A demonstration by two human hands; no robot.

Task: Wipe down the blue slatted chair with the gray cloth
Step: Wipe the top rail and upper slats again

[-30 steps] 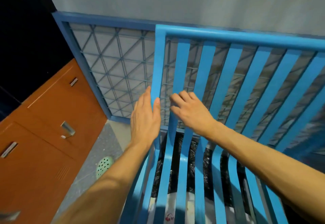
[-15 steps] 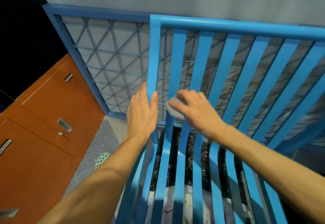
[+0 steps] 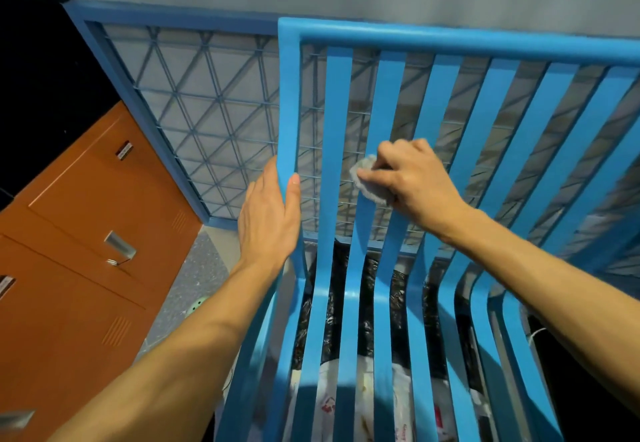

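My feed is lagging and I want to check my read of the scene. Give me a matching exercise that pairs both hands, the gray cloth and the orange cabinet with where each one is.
Things:
1. left hand
2. right hand
3. small gray cloth
4. orange metal cabinet

Places:
A. against a back slat of the blue slatted chair
B. resting on the chair's left post
C. left of the chair
D. holding the cloth

Pairs: 1-B; 2-D; 3-A; 4-C
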